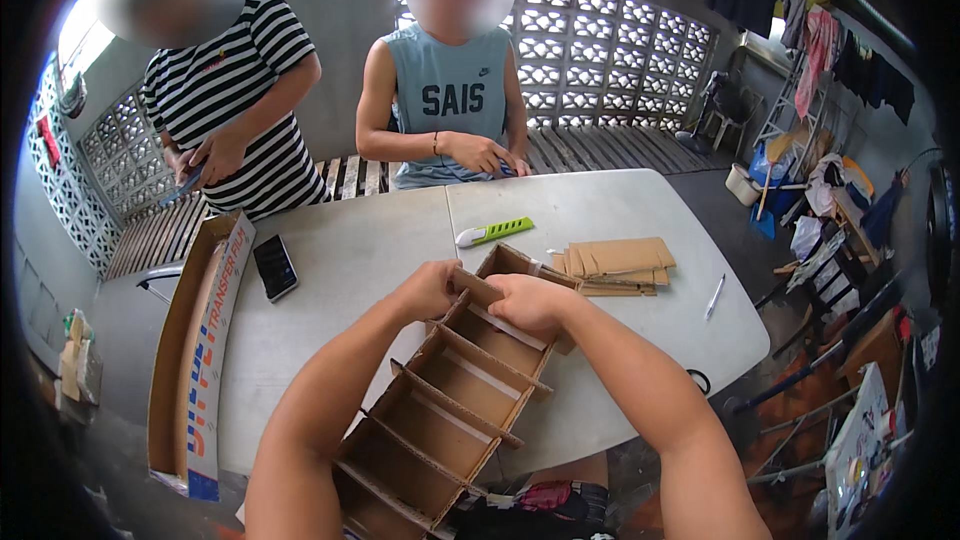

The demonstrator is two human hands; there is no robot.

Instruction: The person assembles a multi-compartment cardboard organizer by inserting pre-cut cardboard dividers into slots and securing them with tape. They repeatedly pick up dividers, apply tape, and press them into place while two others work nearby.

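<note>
A long, narrow brown cardboard box [445,430] runs from my lap up onto the table, tilted toward the right at its far end. Several cardboard dividers cross it, their ends sticking out past the side walls. Near its far end, my left hand [432,290] and my right hand [530,304] pinch opposite ends of one cardboard divider [475,287] set across the box. Both sets of fingers are closed on it, and the fingertips are partly hidden. Just beyond lies a green and white box cutter [495,231]. Flat cardboard pieces [615,260] are stacked to the right.
The white table [340,360] also bears a phone [275,267], a pen [715,297] and a black ring [699,380]. A long, open printed carton [205,360] stands along the left edge. Across the table are a person in stripes [270,90] and one in a sleeveless top [450,70].
</note>
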